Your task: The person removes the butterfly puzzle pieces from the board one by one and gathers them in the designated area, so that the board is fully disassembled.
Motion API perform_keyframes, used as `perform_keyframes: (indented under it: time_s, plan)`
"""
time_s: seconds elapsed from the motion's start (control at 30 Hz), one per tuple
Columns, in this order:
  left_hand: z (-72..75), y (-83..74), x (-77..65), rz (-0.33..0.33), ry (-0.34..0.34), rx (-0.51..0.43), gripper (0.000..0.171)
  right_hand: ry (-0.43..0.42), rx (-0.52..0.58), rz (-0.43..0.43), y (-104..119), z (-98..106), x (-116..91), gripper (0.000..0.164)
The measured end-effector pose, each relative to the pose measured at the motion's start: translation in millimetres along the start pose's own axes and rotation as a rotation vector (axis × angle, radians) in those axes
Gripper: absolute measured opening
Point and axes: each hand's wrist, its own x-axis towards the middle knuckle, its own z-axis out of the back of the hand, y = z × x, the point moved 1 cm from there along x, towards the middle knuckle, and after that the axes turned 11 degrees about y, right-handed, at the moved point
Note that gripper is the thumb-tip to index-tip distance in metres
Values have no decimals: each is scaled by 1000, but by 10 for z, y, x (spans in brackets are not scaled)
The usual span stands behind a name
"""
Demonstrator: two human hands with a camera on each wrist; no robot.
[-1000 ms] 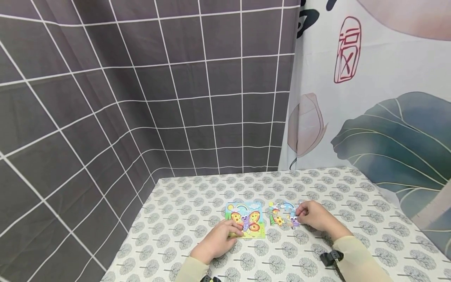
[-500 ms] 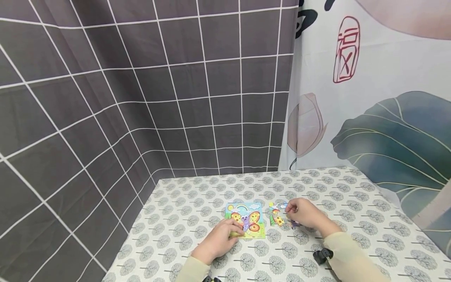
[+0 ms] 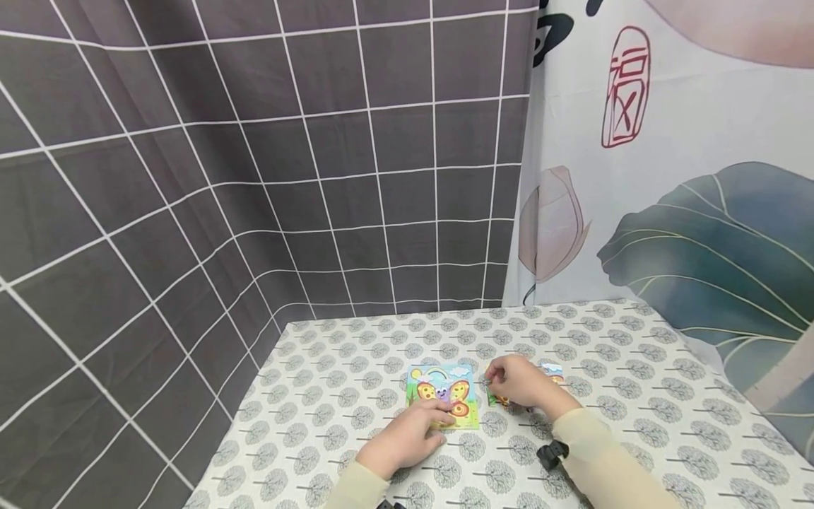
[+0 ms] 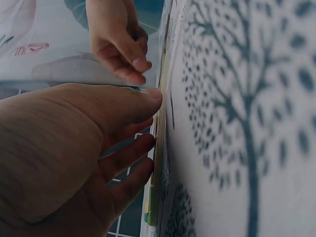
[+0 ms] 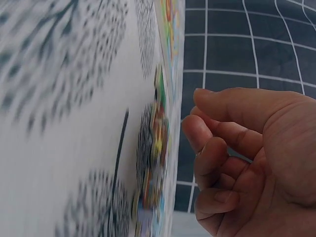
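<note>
A square butterfly jigsaw puzzle [image 3: 459, 375] lies on the tabletop in front of my left hand [image 3: 410, 435]. The fingers of that hand rest on its lower left part; the left wrist view shows the thumb [image 4: 148, 96] right at its edge. My right hand [image 3: 518, 382] hangs over loose puzzle pieces [image 5: 157, 143] on the right, its fingers loosely bent with nothing seen between them. Several pieces are hidden beneath it. A few show past the right wrist, including a blue-and-white piece [image 3: 552, 369], and green ones [image 3: 492, 399] show below the fingertips.
A white cloth [image 3: 343, 403] printed with grey trees covers the table. Behind it hang a dark curtain [image 3: 331, 205] with white grid lines and, at the right, a white curtain [image 3: 687, 120] painted with leaves. Each forearm wears a black wrist band [image 3: 552, 454].
My right hand has moved left across the loose pieces, uncovering some on the right and covering those on the left. The left hand has slid slightly right over the butterfly puzzle.
</note>
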Motion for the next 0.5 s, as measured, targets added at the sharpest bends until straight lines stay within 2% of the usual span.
perform_keyframes:
  time_s: [0.23,0.5]
  plan:
    - [-26,6,13,-6,11,38,35,31,-36,0,137,-103,115,18]
    - [-28,7,13,5,26,49,35,71,-64,-16,208,-202,179,32]
